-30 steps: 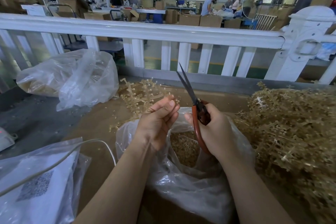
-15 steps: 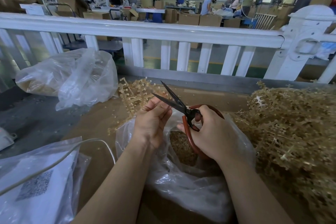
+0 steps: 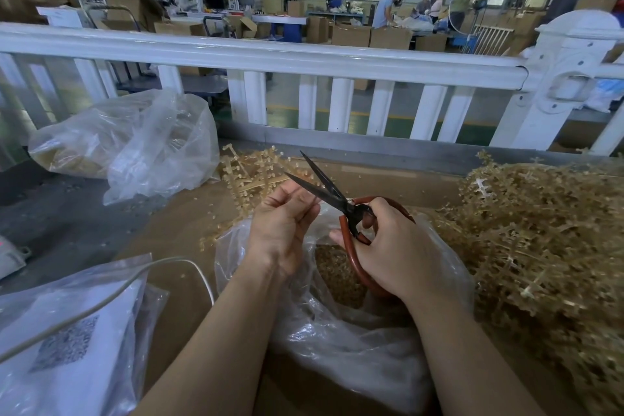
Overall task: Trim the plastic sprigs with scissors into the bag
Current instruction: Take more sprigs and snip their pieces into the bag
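Far left, low in the frame, a flat clear plastic pouch with a white printed sheet inside [image 3: 72, 344] lies on the brown counter [image 3: 175, 233], and a thin pale cable [image 3: 111, 290] loops over it. Behind that, a crumpled clear plastic bag holding tan pieces [image 3: 135, 142] slumps near the white railing [image 3: 304, 59]. Moving in, a small scatter of tan plastic sprigs on branching stems [image 3: 246, 172] sits on the counter just beyond the left hand [image 3: 282, 230]. That hand is raised over the mouth of the open clear plastic bag of trimmed tan bits [image 3: 337, 324], fingers [image 3: 305, 204] curled together as if pinching something thin; what they hold is too fine to make out, possibly a single sprig. Right beside it, the dark-bladed scissors with red loop handles [image 3: 341, 204] point up and to the left, blades parted in a narrow V, the tips just past the left fingertips. The right hand [image 3: 395, 246] grips those red handles, thumb and fingers wrapped through and around the loops, directly above the bag opening, where a heap of brown trimmings shows through the plastic. Off to the right, a big tangled heap of untrimmed tan plastic sprigs [image 3: 540, 246] fills the counter up to the frame edge, touching the bag's right side.
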A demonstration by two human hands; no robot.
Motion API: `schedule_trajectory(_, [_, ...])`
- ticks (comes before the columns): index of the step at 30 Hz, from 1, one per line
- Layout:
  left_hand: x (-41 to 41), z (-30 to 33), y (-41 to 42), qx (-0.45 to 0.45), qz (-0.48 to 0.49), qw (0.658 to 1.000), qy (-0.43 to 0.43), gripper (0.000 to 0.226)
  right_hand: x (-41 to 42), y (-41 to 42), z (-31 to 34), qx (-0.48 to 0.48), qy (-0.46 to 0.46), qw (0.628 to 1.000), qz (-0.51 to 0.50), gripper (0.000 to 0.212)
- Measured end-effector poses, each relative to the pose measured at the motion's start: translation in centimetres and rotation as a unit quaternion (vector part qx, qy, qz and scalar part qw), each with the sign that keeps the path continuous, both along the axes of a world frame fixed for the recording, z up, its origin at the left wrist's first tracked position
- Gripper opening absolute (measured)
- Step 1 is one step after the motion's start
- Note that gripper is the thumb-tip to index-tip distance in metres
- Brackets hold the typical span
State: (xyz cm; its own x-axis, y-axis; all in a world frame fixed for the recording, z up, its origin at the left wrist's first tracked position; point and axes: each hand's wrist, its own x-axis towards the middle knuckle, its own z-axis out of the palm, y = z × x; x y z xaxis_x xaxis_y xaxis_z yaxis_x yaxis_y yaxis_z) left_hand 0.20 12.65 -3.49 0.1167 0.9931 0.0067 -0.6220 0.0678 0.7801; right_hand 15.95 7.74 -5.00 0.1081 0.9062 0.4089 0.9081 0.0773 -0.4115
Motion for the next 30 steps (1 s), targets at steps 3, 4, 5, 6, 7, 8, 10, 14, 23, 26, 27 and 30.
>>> schedule_trajectory(3, [-0.04, -0.03, 0.05, 0.001, -0.002, 1.000, -0.003, 0.022, -0.09, -0.14, 0.12, -0.007, 0.000, 1.000, 0.000, 0.057])
schedule_trajectory(4, [-0.02, -0.03, 0.06, 0.002, -0.002, 1.000, -0.005, 0.023, -0.12, -0.18, 0.19, -0.007, -0.001, 1.000, 0.001, 0.056])
schedule_trajectory(5, [-0.01, -0.03, 0.08, 0.003, -0.002, 1.000, -0.007, 0.023, -0.15, -0.23, 0.25, -0.006, -0.001, 1.000, 0.001, 0.056])
schedule_trajectory(6, [-0.02, -0.03, 0.08, 0.004, -0.003, 1.000, -0.008, 0.024, -0.18, -0.28, 0.31, -0.005, 0.001, 1.000, 0.003, 0.055])
schedule_trajectory(7, [-0.03, -0.03, 0.07, 0.006, -0.004, 1.000, -0.010, 0.024, -0.21, -0.33, 0.35, -0.003, 0.002, 1.000, 0.004, 0.055])
schedule_trajectory(8, [-0.06, -0.02, 0.06, 0.008, -0.006, 1.000, -0.011, 0.024, -0.23, -0.35, 0.37, -0.002, 0.002, 1.000, 0.006, 0.056])
schedule_trajectory(10, [-0.12, -0.01, 0.07, 0.008, -0.008, 1.000, -0.013, 0.022, -0.29, -0.40, 0.40, -0.001, 0.004, 1.000, 0.009, 0.058])
schedule_trajectory(14, [-0.13, 0.05, 0.01, 0.014, -0.013, 1.000, -0.019, 0.021, -0.43, -0.49, 0.49, 0.005, 0.008, 1.000, 0.010, 0.064])
schedule_trajectory(23, [-0.28, 0.19, -0.03, 0.045, -0.005, 0.999, -0.009, 0.027, -0.24, -0.16, -0.05, 0.036, -0.001, 0.999, 0.010, 0.062])
schedule_trajectory(26, [-0.34, 0.17, 0.07, 0.046, -0.009, 0.999, -0.011, 0.026, -0.32, -0.23, -0.01, 0.043, -0.001, 0.999, 0.005, 0.059])
schedule_trajectory(27, [-0.35, 0.16, 0.09, 0.044, -0.009, 0.999, -0.011, 0.025, -0.33, -0.25, -0.02, 0.044, -0.002, 0.999, 0.003, 0.058])
schedule_trajectory(30, [-0.37, 0.11, 0.10, 0.038, -0.009, 0.999, -0.004, 0.024, -0.31, -0.22, -0.08, 0.047, -0.003, 0.999, 0.003, 0.057])
